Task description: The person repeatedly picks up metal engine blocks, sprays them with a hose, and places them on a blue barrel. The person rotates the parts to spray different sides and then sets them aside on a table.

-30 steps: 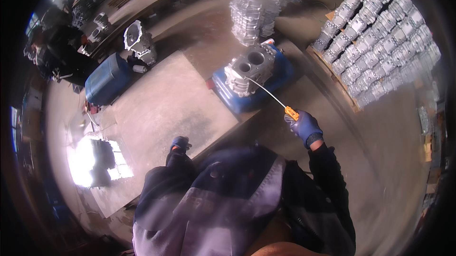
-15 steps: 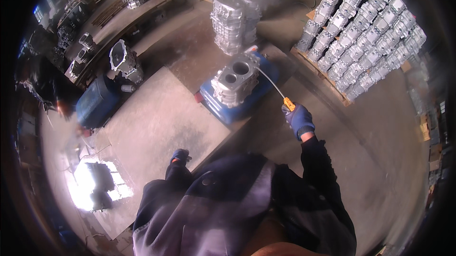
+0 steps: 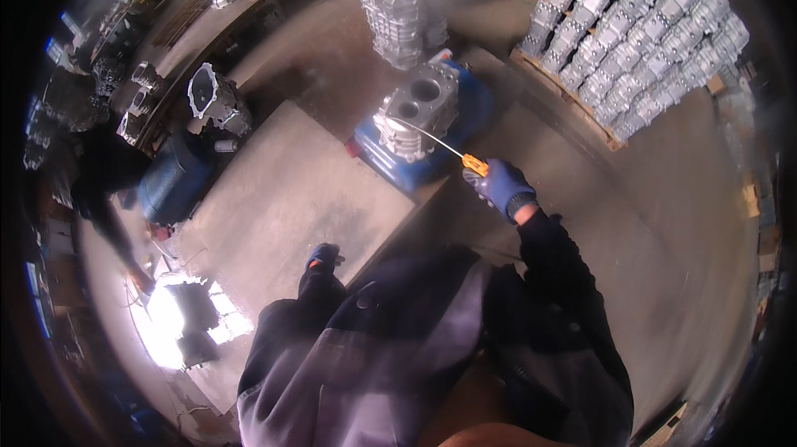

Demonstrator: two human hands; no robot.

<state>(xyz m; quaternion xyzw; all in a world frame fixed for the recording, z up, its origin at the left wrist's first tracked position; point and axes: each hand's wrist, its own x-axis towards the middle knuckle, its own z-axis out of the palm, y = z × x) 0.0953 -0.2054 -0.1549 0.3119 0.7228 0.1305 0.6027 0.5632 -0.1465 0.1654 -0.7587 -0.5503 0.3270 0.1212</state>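
Observation:
My right hand (image 3: 501, 186), in a blue glove, is closed around the handle of an orange air blow gun (image 3: 475, 165) with a long, thin metal nozzle. The nozzle's tip reaches the top near-left edge of a silver metal casting (image 3: 422, 111); whether it touches, I cannot tell. Two round openings show in the casting's upper face. Under the casting lies a blue plastic drum (image 3: 390, 166) on its side. My left hand (image 3: 325, 255), gloved in blue, hangs in front of my body with its fingers loosely apart and nothing in them.
Stacked castings (image 3: 639, 40) stand on a pallet at right; another stack (image 3: 398, 24) rises behind the drum. At left are a second blue drum (image 3: 174, 177), a lone casting (image 3: 217, 98) and a co-worker's arm (image 3: 112, 227). Glaring light (image 3: 166, 327) falls on the floor board.
My right hand has moved left and slightly up, taking the nozzle from the casting's right side to its near-left edge. The co-worker's arm has reached down toward the bright patch.

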